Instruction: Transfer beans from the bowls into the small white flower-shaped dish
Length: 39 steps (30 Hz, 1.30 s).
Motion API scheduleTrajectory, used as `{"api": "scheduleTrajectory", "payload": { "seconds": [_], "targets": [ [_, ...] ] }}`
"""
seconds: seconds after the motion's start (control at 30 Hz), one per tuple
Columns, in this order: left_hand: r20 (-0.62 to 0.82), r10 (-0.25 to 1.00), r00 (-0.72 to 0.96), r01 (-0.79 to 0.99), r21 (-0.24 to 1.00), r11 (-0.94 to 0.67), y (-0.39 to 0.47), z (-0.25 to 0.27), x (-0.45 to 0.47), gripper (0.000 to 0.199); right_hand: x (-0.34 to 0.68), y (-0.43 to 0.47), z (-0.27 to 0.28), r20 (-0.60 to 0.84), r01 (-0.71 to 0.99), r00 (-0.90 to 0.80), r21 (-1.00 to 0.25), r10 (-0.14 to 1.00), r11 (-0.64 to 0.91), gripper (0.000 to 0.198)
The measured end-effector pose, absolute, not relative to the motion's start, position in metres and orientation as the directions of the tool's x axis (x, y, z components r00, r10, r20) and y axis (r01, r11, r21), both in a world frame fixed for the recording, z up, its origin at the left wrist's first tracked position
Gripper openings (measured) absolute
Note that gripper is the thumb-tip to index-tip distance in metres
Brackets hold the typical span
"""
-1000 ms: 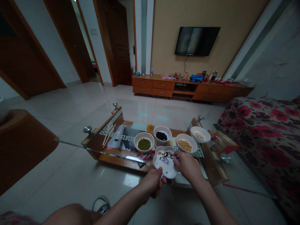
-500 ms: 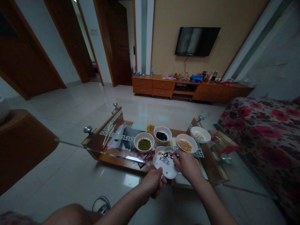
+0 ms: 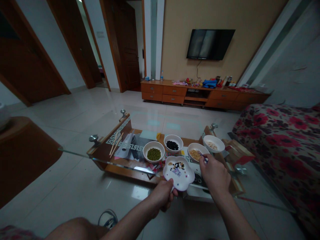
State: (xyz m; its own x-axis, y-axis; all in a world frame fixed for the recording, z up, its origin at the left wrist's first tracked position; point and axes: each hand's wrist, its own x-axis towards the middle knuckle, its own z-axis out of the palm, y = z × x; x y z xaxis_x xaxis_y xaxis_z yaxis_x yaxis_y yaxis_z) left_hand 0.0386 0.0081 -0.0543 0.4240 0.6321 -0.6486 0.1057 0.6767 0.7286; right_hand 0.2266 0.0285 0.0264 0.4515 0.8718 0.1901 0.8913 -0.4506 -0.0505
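Note:
My left hand [image 3: 163, 196] is closed on the near edge of a white flower-shaped plate [image 3: 183, 181] with a cartoon print. Black and yellowish beans [image 3: 178, 165] lie on the plate's far half. My right hand [image 3: 216, 173] pinches slim dark tweezers [image 3: 205, 159], their tips over the soybeans [image 3: 194, 154] in a white bowl [image 3: 205, 150]; whether a bean is between the tips is too small to tell. To the left are a bowl of black beans [image 3: 172, 145] and a bowl of green mung beans [image 3: 153, 154]. A fourth bowl [image 3: 218, 141] holds pale, whitish pieces [image 3: 212, 145].
The bowls stand on a glass-topped table [image 3: 82, 154]. Wooden chopsticks [image 3: 116, 145] lie at its left. A cardboard box [image 3: 238, 153] is at the right, beside a floral-covered sofa [image 3: 280, 136]. Beyond stands a low TV cabinet [image 3: 152, 92].
My right hand has moved right with the tweezers, from over the plate to the soybean bowl. My left hand and the plate have stayed put.

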Motion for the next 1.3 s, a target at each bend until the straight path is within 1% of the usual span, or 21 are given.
{"api": "scheduleTrajectory", "payload": {
  "seconds": [0.1, 0.23, 0.47, 0.73, 0.83, 1.3],
  "targets": [
    [-0.638, 0.642, 0.426, 0.107, 0.74, 0.664, 0.009, -0.053, 0.039, 0.049, 0.226, 0.029, 0.026, 0.168, 0.897, 0.442, -0.067, 0.881, -0.437, 0.04],
    [-0.64, 0.637, 0.429, 0.114, 0.738, 0.665, 0.009, -0.056, 0.039, 0.049, 0.22, 0.03, 0.023, 0.108, 0.927, 0.371, -0.101, 0.922, -0.361, 0.037],
    [-0.639, 0.637, 0.432, 0.096, 0.735, 0.671, 0.008, -0.061, 0.04, 0.049, 0.212, 0.031, 0.014, 0.001, 0.969, 0.167, -0.187, 0.986, -0.164, 0.029],
    [-0.651, 0.637, 0.413, 0.127, 0.734, 0.668, 0.009, -0.051, 0.04, 0.05, 0.206, 0.03, 0.005, -0.063, 0.98, -0.029, -0.197, 0.998, 0.016, 0.026],
    [-0.645, 0.643, 0.413, 0.128, 0.74, 0.66, 0.008, -0.051, 0.04, 0.049, 0.203, 0.029, 0.004, -0.074, 0.98, -0.051, -0.194, 0.996, 0.035, 0.026],
    [-0.635, 0.642, 0.43, 0.108, 0.742, 0.661, 0.009, -0.058, 0.04, 0.05, 0.199, 0.032, 0.001, -0.112, 0.982, -0.053, -0.187, 0.992, 0.032, 0.026]
  ]
}}
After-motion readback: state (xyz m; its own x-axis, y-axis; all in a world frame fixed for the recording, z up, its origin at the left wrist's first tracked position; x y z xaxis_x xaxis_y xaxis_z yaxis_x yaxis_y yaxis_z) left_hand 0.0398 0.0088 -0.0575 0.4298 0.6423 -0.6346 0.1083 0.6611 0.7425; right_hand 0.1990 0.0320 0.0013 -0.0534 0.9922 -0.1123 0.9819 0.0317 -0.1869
